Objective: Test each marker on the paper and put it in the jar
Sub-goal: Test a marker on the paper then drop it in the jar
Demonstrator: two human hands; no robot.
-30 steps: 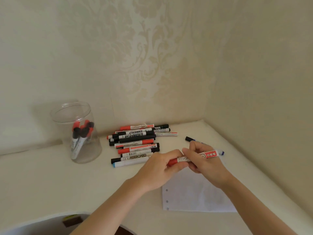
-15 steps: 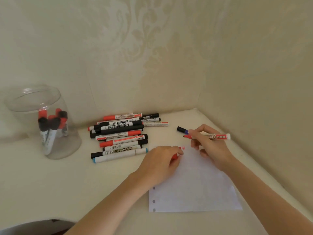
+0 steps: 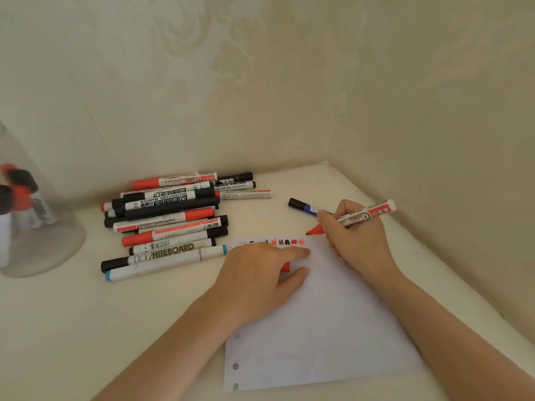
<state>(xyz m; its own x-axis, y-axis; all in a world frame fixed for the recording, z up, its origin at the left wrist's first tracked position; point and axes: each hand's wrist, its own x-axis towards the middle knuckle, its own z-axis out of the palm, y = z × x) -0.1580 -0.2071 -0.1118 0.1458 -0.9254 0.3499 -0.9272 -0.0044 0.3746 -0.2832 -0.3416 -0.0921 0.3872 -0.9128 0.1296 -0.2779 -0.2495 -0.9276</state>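
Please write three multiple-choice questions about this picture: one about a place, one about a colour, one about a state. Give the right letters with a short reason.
1. Where is the blue marker?
A. in the jar
B. on the table beyond the right hand
C. on the pile

2. What colour is the tip of the held marker?
A. red
B. black
C. green

3. That marker is:
A. capped
B. uncapped
C. lying loose

Answers: 1 B, it lies behind the right hand; 2 A, its tip shows red; 3 B, the left hand holds the red cap.

We now have the red marker (image 3: 351,218) uncapped, its tip lowered toward the paper (image 3: 318,328), our left hand (image 3: 257,279) pressing there with the cap (image 3: 285,267).
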